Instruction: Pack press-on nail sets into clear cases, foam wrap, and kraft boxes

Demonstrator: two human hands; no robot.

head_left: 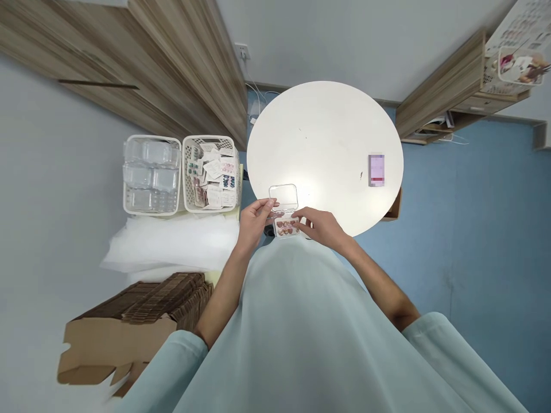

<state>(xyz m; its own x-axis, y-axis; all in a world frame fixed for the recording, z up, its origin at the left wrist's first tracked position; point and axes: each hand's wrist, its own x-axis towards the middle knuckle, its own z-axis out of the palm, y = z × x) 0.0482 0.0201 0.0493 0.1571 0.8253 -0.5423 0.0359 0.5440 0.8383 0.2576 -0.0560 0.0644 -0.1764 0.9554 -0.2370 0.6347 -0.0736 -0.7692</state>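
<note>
Beyond the case (286,196) lies a lilac rectangle (376,170) (illegible).

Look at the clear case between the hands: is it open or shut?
Open. On the clear case, the lid is turned back from the half holding reddish pieces, instead of covering them.

Tons of room over the far half of the white table (322,120) tbh, just the raised clear lid (284,197) up front and a pinkish item (376,170) rightward in the way.
</note>
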